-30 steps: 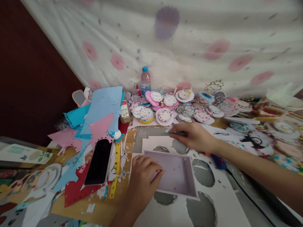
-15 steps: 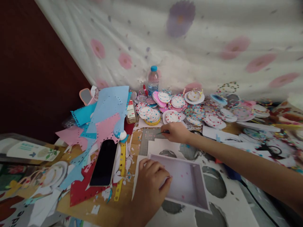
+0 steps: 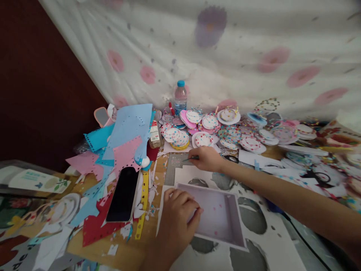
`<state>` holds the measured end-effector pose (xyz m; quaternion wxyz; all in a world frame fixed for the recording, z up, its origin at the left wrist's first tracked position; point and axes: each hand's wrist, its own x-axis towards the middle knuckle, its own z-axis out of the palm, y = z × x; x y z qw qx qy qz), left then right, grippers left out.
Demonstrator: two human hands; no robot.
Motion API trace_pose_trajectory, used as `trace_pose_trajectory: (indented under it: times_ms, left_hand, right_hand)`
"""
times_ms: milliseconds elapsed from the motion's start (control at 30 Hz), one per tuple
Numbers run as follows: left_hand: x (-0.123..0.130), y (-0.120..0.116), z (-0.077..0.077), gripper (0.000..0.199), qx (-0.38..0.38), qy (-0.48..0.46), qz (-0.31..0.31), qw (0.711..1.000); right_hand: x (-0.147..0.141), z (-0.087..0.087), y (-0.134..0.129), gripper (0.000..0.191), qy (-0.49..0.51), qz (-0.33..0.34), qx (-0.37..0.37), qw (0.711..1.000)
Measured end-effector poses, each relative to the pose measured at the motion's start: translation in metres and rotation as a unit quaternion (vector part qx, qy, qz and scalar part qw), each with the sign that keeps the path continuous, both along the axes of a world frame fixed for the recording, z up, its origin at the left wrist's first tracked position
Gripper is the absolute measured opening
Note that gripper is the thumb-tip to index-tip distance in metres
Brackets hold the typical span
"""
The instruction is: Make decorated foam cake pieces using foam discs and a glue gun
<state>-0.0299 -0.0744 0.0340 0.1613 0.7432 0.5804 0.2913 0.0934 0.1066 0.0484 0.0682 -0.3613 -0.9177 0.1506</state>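
My left hand lies over the left wall of a shallow white box. Its thumb and forefinger are pinched together above the box; whatever they grip is too small to make out. Several tiny pink dots are scattered on the box floor. Farther back, my right hand is closed around a thin, dark, pointed tool that looks like tweezers, its tip pointing left over a grey mat. Beneath the box is a white sheet with large cut-out holes.
Behind the hands stand decorated white paper discs in stacks and a water bottle. To the left lie a phone, coloured paper scraps and a yellow punched strip. Black-handled scissors and a dark cable are at right.
The view has shifted slightly. My right hand stays over the grey mat with the tool, a little more of which shows. My left hand keeps its pinch at the box.
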Motion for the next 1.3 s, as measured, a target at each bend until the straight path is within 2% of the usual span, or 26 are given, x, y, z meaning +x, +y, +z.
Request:
trace_pose_trajectory:
  times_ms: [133, 200, 267, 367, 433, 533, 667, 733, 833, 933, 1000, 1133, 1233, 1300]
  left_hand:
    - [-0.001, 0.0, 0.001, 0.01, -0.005, 0.0, -0.005, 1.0]
    - [-0.001, 0.0, 0.001, 0.015, -0.004, -0.004, -0.002, 1.0]
    - [-0.002, 0.0, 0.001, 0.023, 0.001, -0.007, -0.003, 1.0]
    - [-0.002, 0.0, 0.001, 0.026, 0.014, -0.003, -0.008, 1.0]
    - [-0.002, 0.0, 0.001, 0.018, 0.021, 0.0, -0.007, 1.0]
    - [-0.001, 0.0, 0.004, 0.01, 0.018, 0.017, -0.013, 1.0]
    - [0.0, 0.0, 0.007, 0.021, 0.024, 0.067, -0.022, 0.997]
    - [0.0, -0.001, 0.009, 0.024, 0.026, 0.08, -0.022, 0.996]
    - [0.0, -0.003, 0.013, 0.016, 0.033, 0.066, -0.014, 0.997]
    - [0.004, -0.005, 0.018, 0.016, 0.035, 0.014, 0.001, 0.999]
    - [0.009, -0.004, 0.022, 0.019, 0.008, -0.044, -0.002, 0.999]
    - [0.018, -0.003, 0.03, 0.006, -0.049, -0.133, -0.016, 0.99]
    - [0.014, -0.005, 0.033, 0.015, -0.033, -0.103, -0.021, 0.994]
    - [0.007, -0.007, 0.033, 0.012, -0.01, -0.038, -0.041, 0.998]
  right_hand:
    - [0.025, 0.03, -0.014, 0.016, 0.084, -0.016, -0.029, 0.996]
    - [0.043, 0.044, -0.03, 0.017, 0.141, -0.009, -0.07, 0.988]
    - [0.061, 0.05, -0.05, 0.018, 0.155, -0.003, -0.108, 0.982]
    - [0.082, 0.044, -0.075, 0.018, 0.133, -0.006, -0.138, 0.981]
    - [0.09, 0.035, -0.085, 0.017, 0.088, -0.007, -0.117, 0.989]
    - [0.095, 0.025, -0.089, 0.016, 0.035, -0.017, -0.075, 0.996]
    - [0.102, 0.025, -0.091, 0.015, 0.038, -0.032, -0.068, 0.996]
    - [0.106, 0.027, -0.094, 0.015, 0.058, -0.024, -0.089, 0.994]
    - [0.111, 0.027, -0.103, 0.017, 0.132, -0.036, -0.15, 0.979]
    - [0.112, 0.026, -0.114, 0.021, 0.205, -0.059, -0.19, 0.958]
    - [0.112, 0.025, -0.122, 0.023, 0.231, -0.064, -0.201, 0.95]
    - [0.114, 0.025, -0.132, 0.021, 0.269, -0.067, -0.184, 0.943]
    - [0.12, 0.023, -0.137, 0.022, 0.292, -0.098, -0.156, 0.939]
    - [0.127, 0.018, -0.142, 0.023, 0.319, -0.151, -0.122, 0.928]
